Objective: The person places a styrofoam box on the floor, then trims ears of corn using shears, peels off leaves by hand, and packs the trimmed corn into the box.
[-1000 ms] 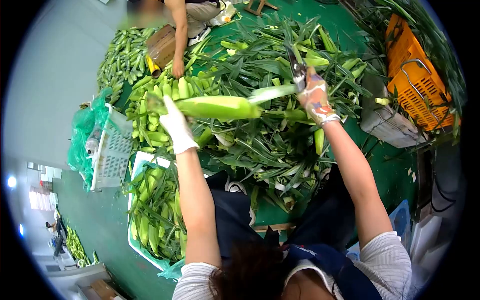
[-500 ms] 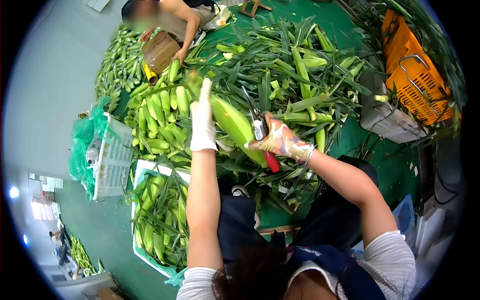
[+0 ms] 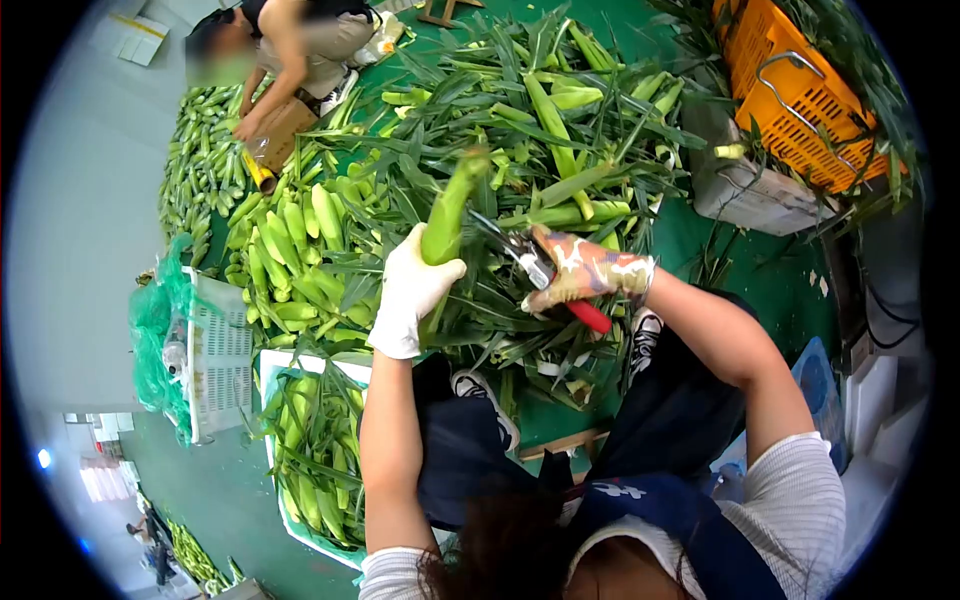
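The long, leafy-husked corn ear (image 3: 452, 215) is bright green, brownish-tipped. At its lower end, the left hand (image 3: 413, 288) wears a plain white glove; to the ear's right, the right hand (image 3: 588, 270) wears a camouflage-patterned glove in orange, brown and cream, its metal shears (image 3: 535, 270) silver and red. Left of the ear, a lattice plastic crate (image 3: 223, 345) is white; far right, a slotted one (image 3: 795, 95) is orange.

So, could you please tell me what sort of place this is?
Probably an indoor produce sorting or packing room: heaped corn ears lie on a green floor, with an orange crate and a white crate on opposite sides.
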### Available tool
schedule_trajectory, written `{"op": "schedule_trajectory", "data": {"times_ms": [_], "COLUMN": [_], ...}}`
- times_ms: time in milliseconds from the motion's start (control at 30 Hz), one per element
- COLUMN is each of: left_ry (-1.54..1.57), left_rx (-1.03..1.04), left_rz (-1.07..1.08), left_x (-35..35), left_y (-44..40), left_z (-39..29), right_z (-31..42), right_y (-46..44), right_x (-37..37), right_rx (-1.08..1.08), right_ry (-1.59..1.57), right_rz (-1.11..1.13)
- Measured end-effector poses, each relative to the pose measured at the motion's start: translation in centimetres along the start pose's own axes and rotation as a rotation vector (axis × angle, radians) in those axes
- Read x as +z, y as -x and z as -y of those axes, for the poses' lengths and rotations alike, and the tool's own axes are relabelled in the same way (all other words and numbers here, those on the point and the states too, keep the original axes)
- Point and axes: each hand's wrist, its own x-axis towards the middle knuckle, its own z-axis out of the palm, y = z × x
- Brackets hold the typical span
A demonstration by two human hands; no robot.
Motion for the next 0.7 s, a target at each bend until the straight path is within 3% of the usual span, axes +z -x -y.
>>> {"op": "schedule_trajectory", "data": {"times_ms": [67,133,200,267,300,333,400,433,533,567,633,700], "left_ry": [-0.478,-0.598,-0.751,-0.797,-0.842,-0.837,-0.758,-0.657,-0.023,0.033,0.410,0.784], "left_rx": [-0.034,0.065,0.153,0.144,0.134,0.138,0.191,0.205,0.005,-0.054,-0.057,-0.084], "left_rz": [0.053,0.022,-0.004,0.039,0.069,0.076,0.069,0.020,-0.010,-0.075,-0.367,-0.644], "left_x": [0.6,1.9,3.3,3.6,3.9,3.9,3.3,2.6,-1.8,-3.9,-7.3,-10.6], "left_y": [1.0,1.4,1.6,1.7,1.7,1.7,1.7,1.8,0.4,0.0,-2.4,-6.2], "left_z": [-2.7,-2.4,-1.3,-1.3,-1.3,-1.2,-0.8,-0.5,2.1,0.8,2.4,5.6], "right_z": [0.1,-0.3,-0.6,-2.1,-2.7,-2.6,-2.0,-4.3,-2.0,-2.6,-1.0,1.8], "right_y": [-0.2,-0.4,-0.4,-0.5,-0.5,0.0,0.4,-0.1,1.5,1.5,1.4,1.2], "right_x": [-0.9,-1.1,-0.7,0.6,1.2,1.6,1.6,1.8,-1.7,-1.5,-1.4,-1.8], "right_rx": [0.017,-0.030,0.073,0.049,0.185,0.150,0.376,0.295,0.330,0.297,0.231,0.338], "right_ry": [0.036,0.018,-0.068,-0.071,-0.148,-0.421,-0.777,-0.763,-0.497,-0.390,-0.080,0.108], "right_rz": [0.061,0.046,0.101,0.072,0.133,0.131,-0.015,-0.148,-0.146,-0.147,-0.159,-0.205]}}
